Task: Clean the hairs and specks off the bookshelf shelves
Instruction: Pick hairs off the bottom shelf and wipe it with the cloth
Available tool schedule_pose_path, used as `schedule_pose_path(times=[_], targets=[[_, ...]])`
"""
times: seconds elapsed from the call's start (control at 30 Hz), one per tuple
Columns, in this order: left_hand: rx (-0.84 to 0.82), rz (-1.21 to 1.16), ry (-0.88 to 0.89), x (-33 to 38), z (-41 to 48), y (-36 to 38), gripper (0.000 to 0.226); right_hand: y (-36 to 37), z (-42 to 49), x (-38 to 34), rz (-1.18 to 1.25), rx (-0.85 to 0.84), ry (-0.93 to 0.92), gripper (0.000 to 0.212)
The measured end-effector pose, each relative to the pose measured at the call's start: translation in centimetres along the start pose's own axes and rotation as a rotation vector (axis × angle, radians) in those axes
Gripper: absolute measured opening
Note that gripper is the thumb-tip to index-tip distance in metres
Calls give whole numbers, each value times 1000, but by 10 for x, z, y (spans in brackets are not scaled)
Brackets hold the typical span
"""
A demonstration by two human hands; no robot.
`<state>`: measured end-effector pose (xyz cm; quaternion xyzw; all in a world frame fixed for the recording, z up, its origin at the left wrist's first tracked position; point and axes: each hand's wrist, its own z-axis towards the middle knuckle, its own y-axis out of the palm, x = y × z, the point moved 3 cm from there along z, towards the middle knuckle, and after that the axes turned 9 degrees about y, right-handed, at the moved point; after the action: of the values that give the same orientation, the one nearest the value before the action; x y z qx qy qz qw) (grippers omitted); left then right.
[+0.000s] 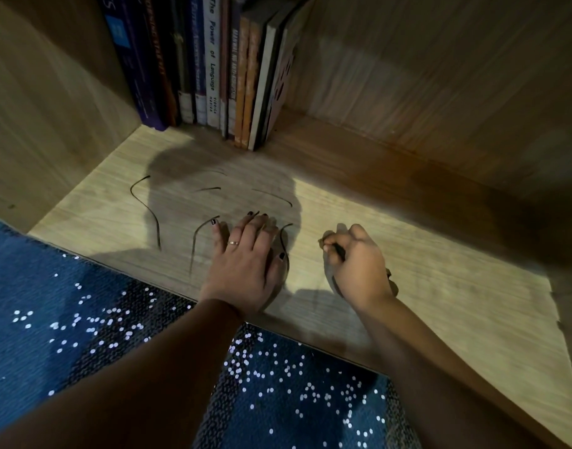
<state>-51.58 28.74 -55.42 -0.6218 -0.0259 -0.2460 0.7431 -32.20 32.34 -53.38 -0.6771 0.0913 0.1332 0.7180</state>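
This looks like an indoor reading corner, in a home study or a small library; which of the two cannot be told. The view looks into one compartment of a wooden bookshelf [440,76] with light wood-grain panels, a side wall on the left and a flat shelf [423,270] at the bottom. A row of books [245,76] stands upright at the back left of the compartment, the last few leaning slightly. One white spine reads "The Power of Language" [212,59]. Several spines carry small pale labels near the foot. Below the shelf's front edge lies a blue carpet [35,303] scattered with white dots [278,367]. The light is dim and warm.
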Motion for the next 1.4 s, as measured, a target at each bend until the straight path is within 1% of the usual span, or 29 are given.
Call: schedule_pose_path(times=[0.07, 0.13, 0.23, 0.37, 0.4, 0.5, 0.53, 0.6, 0.77, 0.83, 0.9, 1.03, 1.13, 1.27, 1.33, 1.4], targets=[[-6, 0, -2, 0, -1, 1, 57, 2, 10, 1, 56, 20, 39, 10], [-10, 12, -2, -1, -1, 1, 57, -1, 28, 1, 137, 88, 139, 18], [-28, 28, -2, -1, -1, 2, 59, -3, 45, 3, 193, 46, 294, 15], [-39, 27, -2, -1, 0, 2, 62, -8, 42, 2, 159, 15, 242, 18], [-38, 23, -1, -2, 0, 3, 62, -8, 36, 1, 126, 6, 229, 18], [-29, 18, 8, -1, -1, 3, 62, -5, 0, -2, 135, -11, 150, 18], [-28, 16, 7, -1, -1, 2, 62, -5, -16, -5, 150, -28, 147, 19], [-37, 17, 2, 0, -2, 0, 62, -3, -51, -8, 188, -79, 207, 22], [-37, 12, -4, 2, -1, -3, 61, -5, -116, -35, 304, -154, 237, 18], [-30, 0, -14, 2, -2, -5, 61, -6, -120, -39, 355, -149, 230, 17], [-7, -27, -12, 3, -4, -8, 59, -7, -117, -38, 355, -134, 237, 17], [108, -66, -49, -8, -6, -26, 55, -4, -115, -38, 344, -122, 266, 19], [197, -14, -100, -31, -5, -45, 52, -1, -114, -38, 321, -97, 251, 21], [186, 41, -199, -76, -10, -55, 55, 0, -114, -39, 290, -77, 245, 27], [165, 73, -222, -92, -12, -58, 55, 2, -114, -39, 288, -77, 246, 25], [180, 77, -215, -101, -12, -62, 54, 5, -114, -36, 274, -67, 249, 22]])
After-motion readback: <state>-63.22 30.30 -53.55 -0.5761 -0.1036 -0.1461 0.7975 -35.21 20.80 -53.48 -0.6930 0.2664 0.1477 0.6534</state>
